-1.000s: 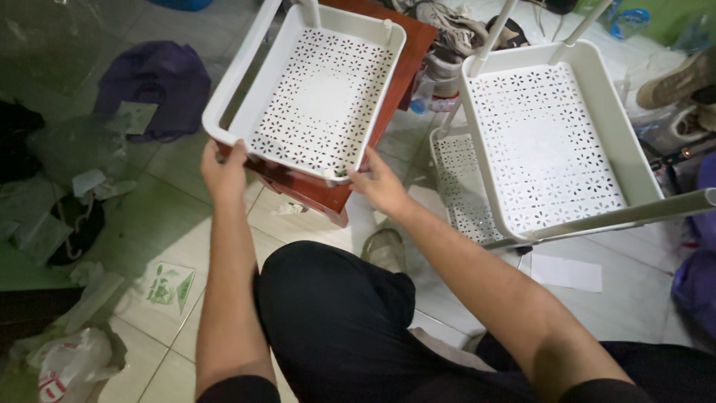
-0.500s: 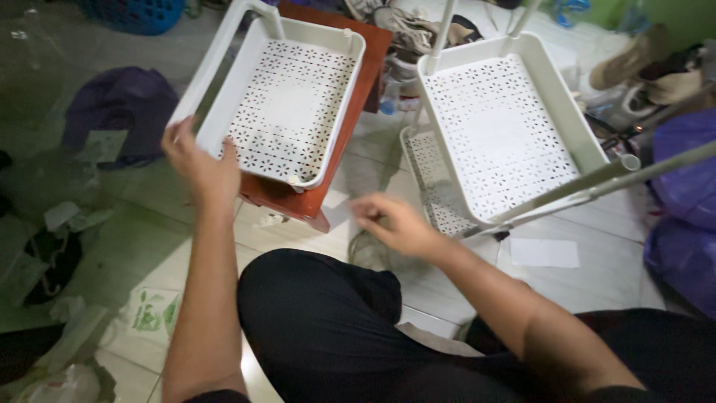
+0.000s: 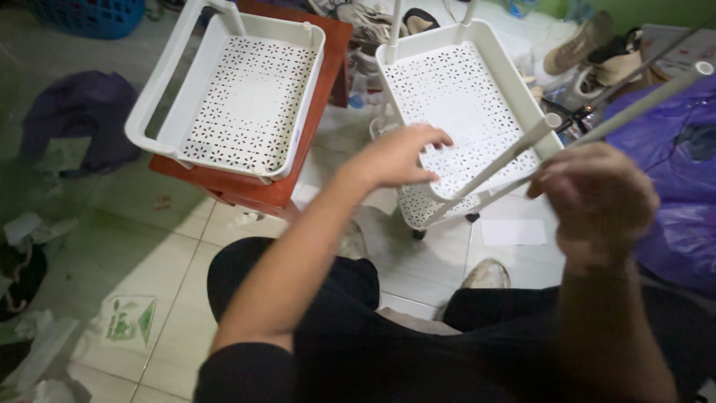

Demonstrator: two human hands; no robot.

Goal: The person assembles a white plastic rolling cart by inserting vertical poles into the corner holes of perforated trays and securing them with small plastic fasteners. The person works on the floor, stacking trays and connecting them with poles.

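While right hand (image 3: 597,198) grips pole (image 3: 634,104), left hand (image 3: 399,157) spread wide over tray (image 3: 462,112); pole could slip, unsteady rack tips.

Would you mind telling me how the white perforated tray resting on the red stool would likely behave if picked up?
The white tray looks like thin moulded plastic full of cut-outs, so it is probably light for its size. Its raised rim suggests it stays fairly stiff. It overhangs the red stool, so a push might tip it off.
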